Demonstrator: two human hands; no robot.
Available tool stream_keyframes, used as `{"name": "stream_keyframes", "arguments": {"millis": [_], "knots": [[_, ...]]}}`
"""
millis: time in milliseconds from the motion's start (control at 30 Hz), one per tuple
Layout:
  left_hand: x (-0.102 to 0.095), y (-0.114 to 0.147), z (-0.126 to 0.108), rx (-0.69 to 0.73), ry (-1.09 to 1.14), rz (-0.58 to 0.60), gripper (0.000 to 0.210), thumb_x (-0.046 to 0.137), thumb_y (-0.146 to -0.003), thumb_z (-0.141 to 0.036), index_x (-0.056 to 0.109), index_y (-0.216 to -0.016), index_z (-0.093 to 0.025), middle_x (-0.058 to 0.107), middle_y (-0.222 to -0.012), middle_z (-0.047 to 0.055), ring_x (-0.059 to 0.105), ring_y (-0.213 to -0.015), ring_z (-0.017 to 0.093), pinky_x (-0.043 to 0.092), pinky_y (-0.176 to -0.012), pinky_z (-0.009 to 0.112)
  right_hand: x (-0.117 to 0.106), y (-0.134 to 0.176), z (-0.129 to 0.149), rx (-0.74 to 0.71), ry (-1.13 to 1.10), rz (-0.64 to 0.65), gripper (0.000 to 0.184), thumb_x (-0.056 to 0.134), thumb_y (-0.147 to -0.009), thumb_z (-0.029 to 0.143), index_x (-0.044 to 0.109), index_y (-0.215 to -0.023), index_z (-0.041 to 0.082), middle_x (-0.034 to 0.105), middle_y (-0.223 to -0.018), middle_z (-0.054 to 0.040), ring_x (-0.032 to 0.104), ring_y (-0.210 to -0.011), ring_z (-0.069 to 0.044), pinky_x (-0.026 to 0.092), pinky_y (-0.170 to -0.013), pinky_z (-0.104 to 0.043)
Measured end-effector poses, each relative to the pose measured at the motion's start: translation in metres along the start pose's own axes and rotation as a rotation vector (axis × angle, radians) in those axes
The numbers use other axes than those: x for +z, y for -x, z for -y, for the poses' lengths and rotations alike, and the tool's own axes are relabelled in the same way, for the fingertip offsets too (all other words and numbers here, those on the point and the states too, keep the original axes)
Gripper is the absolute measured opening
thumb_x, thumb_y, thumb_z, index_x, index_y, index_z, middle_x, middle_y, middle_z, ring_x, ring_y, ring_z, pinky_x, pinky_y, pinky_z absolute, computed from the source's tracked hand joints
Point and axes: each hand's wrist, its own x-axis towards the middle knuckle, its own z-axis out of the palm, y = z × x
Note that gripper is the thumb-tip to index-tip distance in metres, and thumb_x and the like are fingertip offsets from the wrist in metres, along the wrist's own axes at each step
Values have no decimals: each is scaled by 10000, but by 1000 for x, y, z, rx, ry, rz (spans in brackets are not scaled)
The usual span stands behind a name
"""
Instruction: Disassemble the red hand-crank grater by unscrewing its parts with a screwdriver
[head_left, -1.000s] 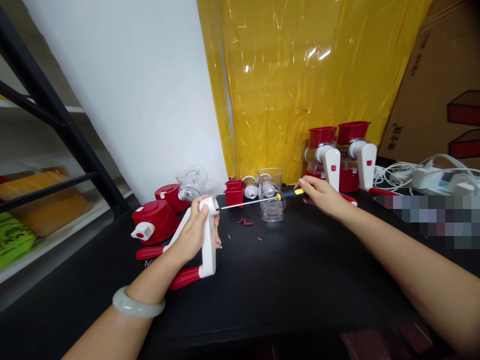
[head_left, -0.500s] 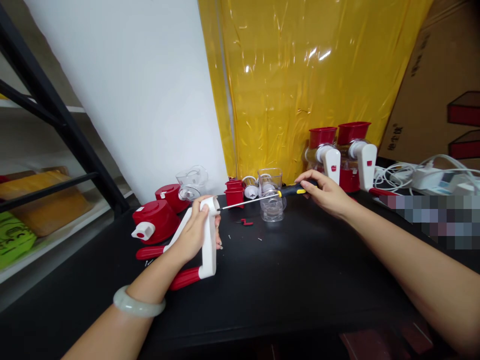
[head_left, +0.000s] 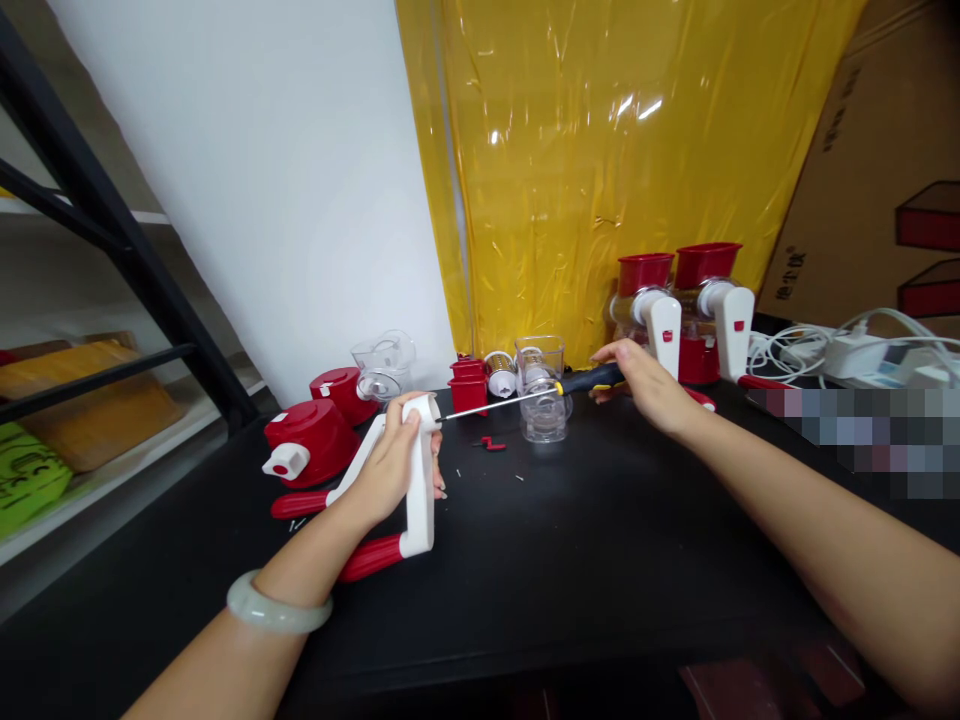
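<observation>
My left hand is closed around the upper end of a white crank handle with a red grip. In my right hand is a screwdriver with a black and yellow handle. Its long shaft points left, and the tip is at the round end of the crank handle; whether it sits on a screw is too small to tell. A second crank handle with a red grip lies on the table behind my left forearm, partly hidden.
Two red grater bases stand at the left. Red hoppers, grating drums and clear housings are at the back. Small red parts and screws lie mid-table. Assembled rotary graters and white cables are on the right.
The fingers of my right hand have shifted their grip on the screwdriver handle and the hand has turned slightly. My left hand and the crank handle have hardly moved.
</observation>
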Motion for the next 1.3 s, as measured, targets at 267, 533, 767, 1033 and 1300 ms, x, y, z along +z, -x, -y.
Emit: {"name": "stream_keyframes", "arguments": {"millis": [267,533,767,1033,1300], "knots": [[1,-1,-2,9,-12,-14,540,509,-882,-625,313,-1249,-281,558,-733,-60,585,-435,144,568,-402,346,2,0,0,22,50,71,508,602,-802,713,600,-826,206,547,-618,19,497,-503,-109,403,-475,-250],[0,0,-2,-6,18,-19,556,512,-888,-607,319,-1290,-276,568,-733,-53,590,-440,148,569,-404,344,1,-1,-4,-8,-110,29,501,762,-703,617,594,-990,243,577,-933,-3,543,-667,-111,510,-618,-284],[1,-1,-3,-8,31,-22,556,520,-875,-629,314,-1257,-280,569,-724,-56,592,-438,155,568,-401,356,-2,1,1,15,-237,81,449,810,-685,491,575,-1022,312,554,-838,21,579,-761,-159,531,-753,-350],[1,-1,-4,-30,54,-35,557,527,-870,-629,316,-1262,-295,566,-721,-62,582,-433,150,564,-397,350,0,-1,-5,-10,-214,37,362,620,-827,628,576,-949,290,613,-892,-7,619,-786,-184,544,-710,-354],[1,-1,-3,-30,39,-35,592,548,-842,-650,317,-1246,-284,567,-713,-60,580,-426,156,563,-389,356,0,1,-8,-8,154,-10,464,530,-861,703,561,-898,241,491,-577,41,462,-484,-124,382,-470,-259]]}}
